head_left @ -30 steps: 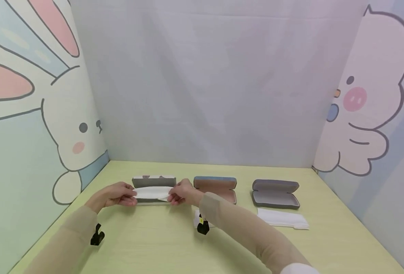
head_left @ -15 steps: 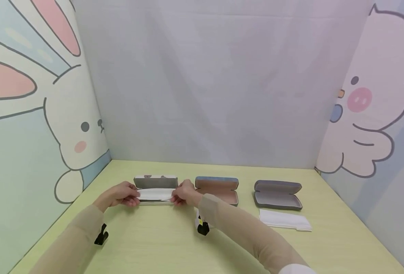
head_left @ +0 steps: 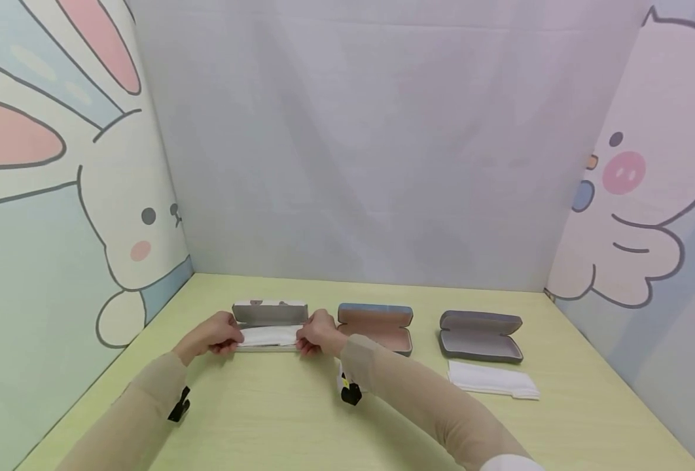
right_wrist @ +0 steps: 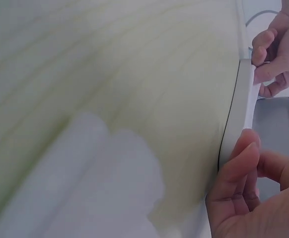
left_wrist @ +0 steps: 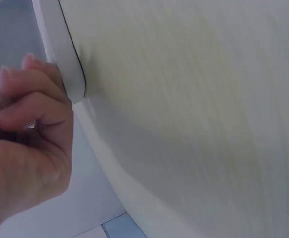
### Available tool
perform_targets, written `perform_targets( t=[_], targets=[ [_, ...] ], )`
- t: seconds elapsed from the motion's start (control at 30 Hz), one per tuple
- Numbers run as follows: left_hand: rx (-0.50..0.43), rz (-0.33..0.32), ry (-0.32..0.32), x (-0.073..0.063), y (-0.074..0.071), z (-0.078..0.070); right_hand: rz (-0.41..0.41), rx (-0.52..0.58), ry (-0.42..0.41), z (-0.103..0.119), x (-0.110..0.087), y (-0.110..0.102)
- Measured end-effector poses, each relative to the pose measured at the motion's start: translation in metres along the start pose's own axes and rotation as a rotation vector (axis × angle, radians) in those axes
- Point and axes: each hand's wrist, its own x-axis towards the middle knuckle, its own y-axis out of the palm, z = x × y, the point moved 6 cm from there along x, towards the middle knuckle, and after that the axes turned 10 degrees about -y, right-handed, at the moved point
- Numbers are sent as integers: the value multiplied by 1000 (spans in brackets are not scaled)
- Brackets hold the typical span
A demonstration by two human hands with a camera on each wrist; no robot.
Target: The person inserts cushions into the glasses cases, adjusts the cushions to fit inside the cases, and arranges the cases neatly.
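A folded white cloth [head_left: 269, 335] lies low inside an open glasses case [head_left: 269, 314] with a grey lining and a white patterned lid. My left hand [head_left: 222, 332] pinches the cloth's left end, its fingers at the case's front rim. At the other end my right hand [head_left: 319, 332] pinches the cloth, fingers curled over the rim. The right wrist view shows both hands along the white case edge [right_wrist: 236, 114], with a strip of cloth [right_wrist: 253, 110] between them. In the left wrist view, the left fingers [left_wrist: 35, 94] hide the cloth's end.
Right of my right hand stands an open blue glasses case [head_left: 383, 327] with a pink lining. Farther right is an open grey case [head_left: 480, 337], with a folded white cloth [head_left: 491, 379] before it. Another white cloth [right_wrist: 85, 183] lies below my right wrist.
Both hands have lowered the white cloth into the left case, where it now sits flatter and deeper. The head view has shifted slightly; the other cases and cloths stay put.
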Motion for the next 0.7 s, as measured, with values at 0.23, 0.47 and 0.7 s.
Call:
perform_targets(
  t=[0.23, 0.47, 0.7],
  targets=[
    [57, -106, -2, 1, -6, 6, 15, -114, -27, 1, 0, -2],
    [70, -70, -22, 0, -5, 7, 34, -133, -51, 4, -6, -6],
    [63, 101, -10, -8, -18, 13, 52, -123, -27, 6, -15, -7]
  ],
)
